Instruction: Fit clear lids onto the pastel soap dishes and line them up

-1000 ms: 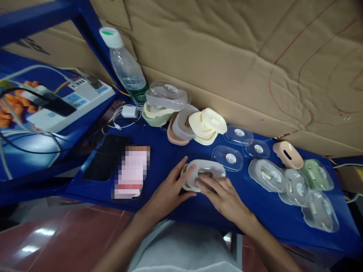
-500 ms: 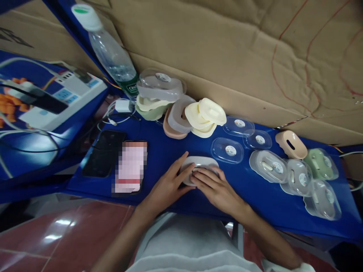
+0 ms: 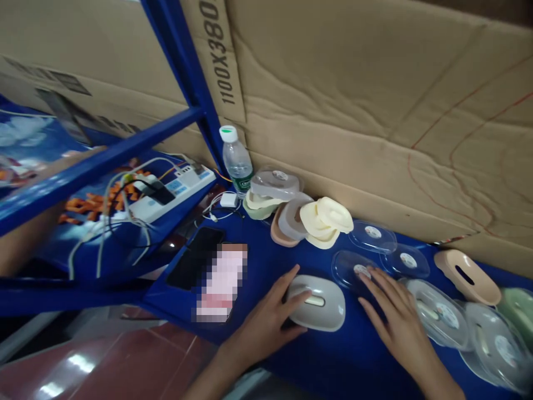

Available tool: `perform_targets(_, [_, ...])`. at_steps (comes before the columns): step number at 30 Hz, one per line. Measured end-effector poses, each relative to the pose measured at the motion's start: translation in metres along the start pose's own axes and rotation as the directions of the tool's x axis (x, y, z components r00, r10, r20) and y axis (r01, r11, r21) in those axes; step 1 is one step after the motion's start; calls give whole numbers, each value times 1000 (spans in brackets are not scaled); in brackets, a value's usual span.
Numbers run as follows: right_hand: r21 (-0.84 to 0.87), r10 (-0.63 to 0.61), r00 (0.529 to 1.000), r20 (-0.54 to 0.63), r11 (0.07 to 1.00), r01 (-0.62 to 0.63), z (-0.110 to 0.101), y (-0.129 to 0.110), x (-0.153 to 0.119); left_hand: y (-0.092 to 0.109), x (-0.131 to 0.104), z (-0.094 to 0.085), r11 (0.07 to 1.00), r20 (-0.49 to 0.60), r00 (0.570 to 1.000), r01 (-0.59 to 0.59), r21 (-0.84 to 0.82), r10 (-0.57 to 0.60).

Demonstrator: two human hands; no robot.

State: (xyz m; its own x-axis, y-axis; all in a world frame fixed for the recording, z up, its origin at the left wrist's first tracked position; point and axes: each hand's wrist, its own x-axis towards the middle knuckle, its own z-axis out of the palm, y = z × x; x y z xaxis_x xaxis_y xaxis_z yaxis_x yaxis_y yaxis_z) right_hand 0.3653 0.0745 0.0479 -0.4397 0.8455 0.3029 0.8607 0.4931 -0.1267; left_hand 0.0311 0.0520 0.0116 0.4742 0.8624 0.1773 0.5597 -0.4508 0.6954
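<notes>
A grey oval soap dish (image 3: 328,315) rests on the blue table, a cream strip filling the slot in its middle. My left hand (image 3: 277,308) grips its left side, with the thumb at the near edge and a finger across the top by the strip. To the right, my right hand (image 3: 393,308) reaches out with fingers spread and nothing held. Its fingertips are over the near edge of a clear plastic lid (image 3: 347,266) with a round sticker; whether they touch it I cannot tell. More clear lids (image 3: 370,234) lie just behind.
Grey dishes under clear lids (image 3: 441,311), a peach dish (image 3: 470,275) and a green one (image 3: 518,305) stand right. Cream pieces (image 3: 328,216) are piled at the back near a water bottle (image 3: 237,164). Phones (image 3: 197,258), a power strip (image 3: 175,191) and a blue frame bar (image 3: 104,158) are left.
My right hand has left the grey dish and moved right to the clear lid. My left hand stays at the dish, whose cream strip now shows. The camera view has shifted.
</notes>
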Motion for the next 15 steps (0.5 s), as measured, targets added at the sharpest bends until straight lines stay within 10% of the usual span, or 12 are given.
perform_targets(15, [22,141,990,22,990,-141,34,10,-17,2,-1,-6,998,-7,1000,4,-62,-4])
